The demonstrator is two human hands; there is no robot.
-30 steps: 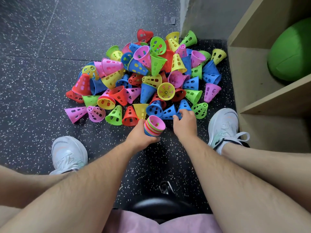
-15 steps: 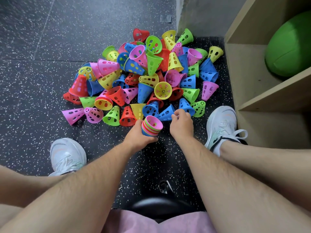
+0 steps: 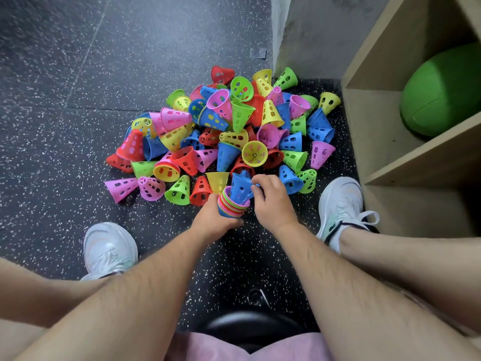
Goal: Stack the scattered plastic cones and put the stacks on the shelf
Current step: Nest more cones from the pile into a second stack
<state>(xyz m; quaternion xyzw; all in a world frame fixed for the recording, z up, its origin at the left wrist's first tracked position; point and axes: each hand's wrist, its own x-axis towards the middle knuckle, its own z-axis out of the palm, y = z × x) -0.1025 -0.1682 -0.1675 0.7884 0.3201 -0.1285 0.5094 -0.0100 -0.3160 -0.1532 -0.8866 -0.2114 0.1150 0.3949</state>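
Note:
A heap of perforated plastic cones point(image 3: 234, 131) in red, blue, green, yellow and pink lies on the dark speckled floor in front of me. My left hand point(image 3: 216, 222) grips a nested stack of cones point(image 3: 231, 205) with its wide mouth facing up. My right hand point(image 3: 272, 201) pinches a blue cone point(image 3: 240, 187) whose narrow end sits in the mouth of the stack. The wooden shelf point(image 3: 406, 162) stands at the right.
A green ball point(image 3: 442, 92) fills the shelf's upper compartment. My white shoes point(image 3: 338, 204) point(image 3: 109, 248) flank the hands. A grey wall corner point(image 3: 299, 35) rises behind the heap. A black stool edge point(image 3: 247, 327) shows between my legs.
My right hand lifted a blue cone from the front of the heap and brought it left into the mouth of the stack. The left hand kept holding the stack.

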